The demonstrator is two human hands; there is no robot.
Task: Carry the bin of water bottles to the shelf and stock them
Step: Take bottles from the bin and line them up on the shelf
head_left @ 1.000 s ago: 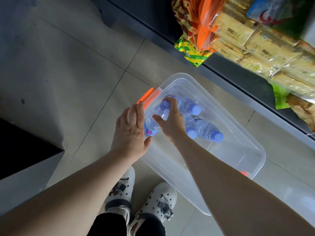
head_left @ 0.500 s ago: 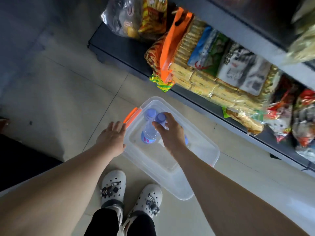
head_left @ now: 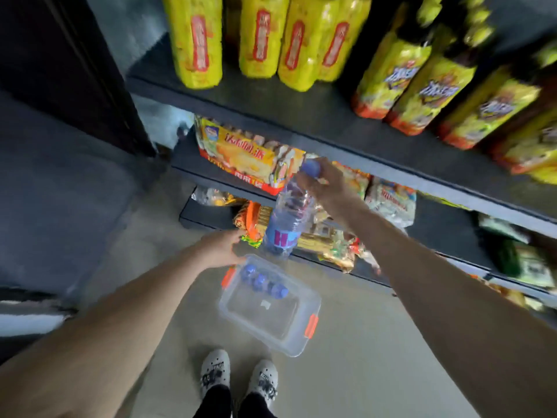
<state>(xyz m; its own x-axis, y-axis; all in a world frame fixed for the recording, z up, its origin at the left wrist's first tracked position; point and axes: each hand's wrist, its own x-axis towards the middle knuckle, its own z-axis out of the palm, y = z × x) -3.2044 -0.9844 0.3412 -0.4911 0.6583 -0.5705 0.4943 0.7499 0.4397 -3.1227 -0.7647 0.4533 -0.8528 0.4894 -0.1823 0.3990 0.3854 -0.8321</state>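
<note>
My right hand [head_left: 325, 184] grips a clear water bottle [head_left: 286, 218] near its purple cap, holding it tilted in the air before the dark shelf [head_left: 301, 116]. The bottle has a purple label. On the floor below lies the clear plastic bin [head_left: 297, 327] with orange latches; three purple-capped bottles [head_left: 260, 280] stand at its far end. My left hand [head_left: 221, 247] hovers above the bin's far left corner with fingers apart, holding nothing.
Yellow-labelled drink bottles [head_left: 271, 40] fill the upper shelf. Snack packs [head_left: 244, 156] crowd the middle and lower shelves. A dark cabinet [head_left: 66, 61] stands at the left. My white shoes [head_left: 238, 375] are just behind the bin on the tiled floor.
My right hand has lifted one bottle out of the bin up to shelf height. My view has risen, the bin now looks farther below. My left hand has come off the bin's rim.
</note>
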